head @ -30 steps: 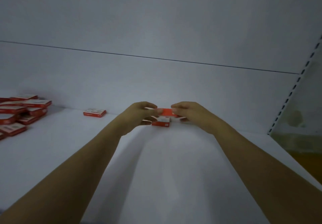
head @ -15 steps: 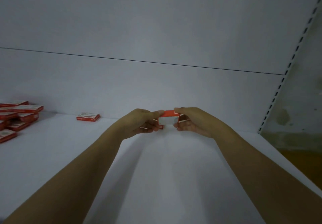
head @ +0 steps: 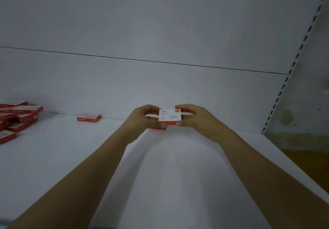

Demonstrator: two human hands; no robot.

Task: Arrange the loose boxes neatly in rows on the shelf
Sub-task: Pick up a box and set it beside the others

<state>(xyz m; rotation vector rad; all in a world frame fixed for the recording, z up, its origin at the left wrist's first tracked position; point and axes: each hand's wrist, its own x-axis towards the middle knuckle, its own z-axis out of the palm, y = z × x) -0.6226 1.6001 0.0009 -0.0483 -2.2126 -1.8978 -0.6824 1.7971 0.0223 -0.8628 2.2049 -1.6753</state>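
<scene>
A small red and white box (head: 170, 115) is held above the white shelf (head: 160, 166) near its back wall, tilted so its white face shows to me. My left hand (head: 142, 120) pinches its left end and my right hand (head: 195, 120) pinches its right end. Under the held box another red box (head: 157, 127) lies on the shelf, mostly hidden by my left hand. A single red box (head: 88, 117) lies flat by the back wall further left. A loose heap of several red boxes (head: 17, 117) sits at the far left.
The back panel (head: 160, 89) rises right behind my hands. A slotted upright (head: 284, 82) marks the shelf's right end, with a stained wall and brown floor (head: 306, 157) beyond it. Bare shelf surface lies between my forearms and toward the front edge.
The box has been lifted a little and turned from flat to face-on, so its white label now shows. Both hands stay on its ends. My view has shifted slightly right.
</scene>
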